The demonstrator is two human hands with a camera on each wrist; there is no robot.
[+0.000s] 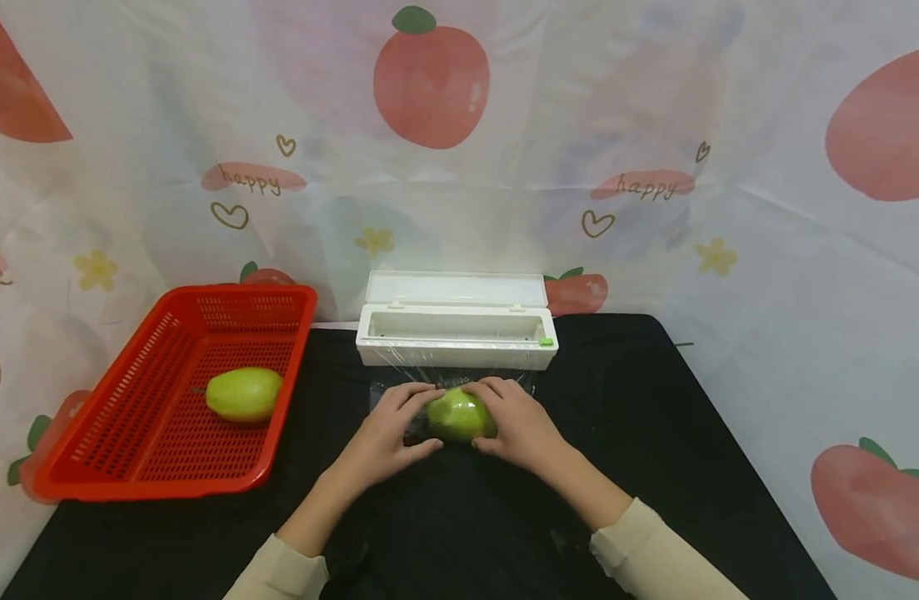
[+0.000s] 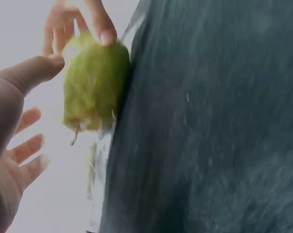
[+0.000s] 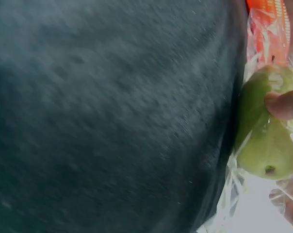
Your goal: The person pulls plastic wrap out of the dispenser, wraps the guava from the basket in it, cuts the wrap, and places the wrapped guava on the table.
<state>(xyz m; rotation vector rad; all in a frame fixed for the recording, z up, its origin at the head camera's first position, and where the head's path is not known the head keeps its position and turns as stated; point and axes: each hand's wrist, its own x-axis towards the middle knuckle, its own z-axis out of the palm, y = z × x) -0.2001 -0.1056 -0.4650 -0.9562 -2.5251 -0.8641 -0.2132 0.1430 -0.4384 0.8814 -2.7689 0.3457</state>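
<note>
A green pear [image 1: 462, 417] lies on its side on the black cloth, its stem toward my left hand. Clear plastic wrap [image 3: 232, 187] runs under and around it, stretching back to the white dispenser box. My right hand [image 1: 522, 425] grips the pear's right end, and the thumb [image 3: 284, 104] presses on its skin in the right wrist view. At the stem end, my left hand [image 1: 387, 433] has its fingers spread around the pear, the thumb tip [image 2: 54, 60] right at its side in the left wrist view.
The white plastic wrap dispenser [image 1: 459, 354] stands behind the hands, lid up, with a green slider on its front. To the left is a red perforated basket [image 1: 170, 479] holding another yellow-green pear [image 1: 245, 395]. A printed fruit curtain [image 1: 504, 217] hangs behind the black-covered table [image 1: 654, 442].
</note>
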